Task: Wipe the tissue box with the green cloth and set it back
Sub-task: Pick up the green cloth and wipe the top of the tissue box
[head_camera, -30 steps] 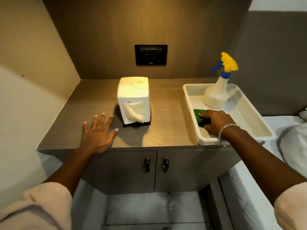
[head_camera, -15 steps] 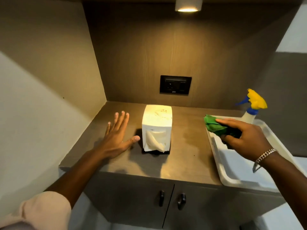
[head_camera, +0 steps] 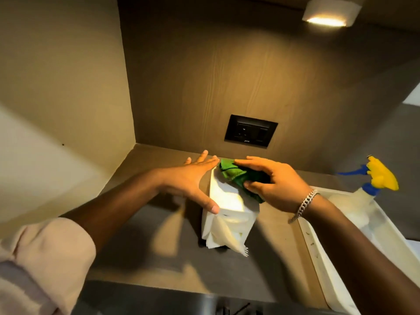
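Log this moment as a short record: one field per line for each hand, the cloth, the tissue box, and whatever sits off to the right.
left hand: open, flat against the left side of the tissue box, thumb at its front top edge
right hand: gripping the green cloth, over the box top
green cloth: bunched, on the rear top of the box
tissue box: white, upright on the counter, a tissue hanging from its front
tray: white, at the counter's right end
spray bottle: standing in the tray, yellow and blue trigger head

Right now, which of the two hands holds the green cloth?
The right hand, with the bracelet, grips the green cloth; the left hand is open against the tissue box.
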A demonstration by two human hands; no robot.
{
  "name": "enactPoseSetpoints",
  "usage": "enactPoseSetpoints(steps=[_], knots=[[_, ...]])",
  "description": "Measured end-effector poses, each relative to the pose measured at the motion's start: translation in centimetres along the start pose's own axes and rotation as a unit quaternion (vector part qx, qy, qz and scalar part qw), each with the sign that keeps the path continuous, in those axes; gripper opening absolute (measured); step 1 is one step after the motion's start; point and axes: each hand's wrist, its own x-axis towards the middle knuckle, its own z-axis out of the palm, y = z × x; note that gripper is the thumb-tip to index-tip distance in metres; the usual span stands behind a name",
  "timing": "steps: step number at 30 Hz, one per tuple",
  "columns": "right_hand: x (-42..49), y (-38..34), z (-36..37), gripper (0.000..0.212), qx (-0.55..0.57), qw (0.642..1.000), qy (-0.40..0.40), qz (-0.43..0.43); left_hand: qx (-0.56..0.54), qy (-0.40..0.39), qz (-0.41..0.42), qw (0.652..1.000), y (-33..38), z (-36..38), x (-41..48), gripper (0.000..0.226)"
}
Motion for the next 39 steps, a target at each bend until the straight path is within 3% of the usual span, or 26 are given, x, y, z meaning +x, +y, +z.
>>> enactPoseSetpoints(steps=[4, 7, 10, 14, 17, 23, 28, 31, 33, 36, 39], knots=[[-0.8, -0.7, 2.4, 0.050, -0.172, 0.984, 0.004, -0.042, -0.022, 0.026, 0.039, 0.999, -0.9, 0.4, 0.7, 0.125], [-3.2, 0.0, 2.3, 0.046, -0.151, 0.985, 0.012, -0.087, -0.039, 0.030, 0.029, 0.998, -0.8, 0.6, 0.7, 0.125], [-3.2, 1.2, 0.7, 0.045, -0.109, 0.991, 0.013, -0.081, -0.045, 0.021, 0.015, 0.999, -0.7, 0.4, 0.7, 0.126], [0.5, -0.7, 1.0, 0.044, -0.188, 0.981, 0.015, -0.039, -0.080, 0.016, -0.008, 0.997, -0.8, 0.5, 0.6, 0.128], [0.6, -1.9, 2.5, 0.044, -0.256, 0.963, 0.028, -0.073, -0.132, 0.024, -0.019, 0.991, -1.5, 1.1, 0.6, 0.136], [-5.1, 1.5, 0.7, 0.049, -0.172, 0.976, -0.006, -0.133, -0.133, 0.041, 0.000, 0.990, -1.7, 1.5, 1.1, 0.131], [-7.1, 4.8, -0.7, 0.061, -0.127, 0.986, 0.002, -0.106, -0.075, 0.011, -0.007, 0.997, -0.7, 0.5, 0.9, 0.130], [-8.6, 7.3, 0.1, 0.064, -0.155, 0.985, -0.007, -0.073, 0.027, -0.023, -0.001, 0.999, 0.1, -0.5, 1.0, 0.128], [-9.2, 8.8, 0.9, 0.063, -0.119, 0.991, 0.025, -0.051, 0.113, -0.050, -0.012, 0.992, 1.2, -1.2, 1.4, 0.130], [-9.0, 8.9, 1.9, 0.056, 0.079, 0.986, 0.146, 0.001, 0.192, -0.080, -0.019, 0.978, 4.8, -1.4, 2.8, 0.133], [-7.8, 8.5, 4.2, 0.048, 0.329, 0.916, 0.226, 0.045, 0.223, -0.096, -0.019, 0.970, 7.9, -0.9, 4.1, 0.127]])
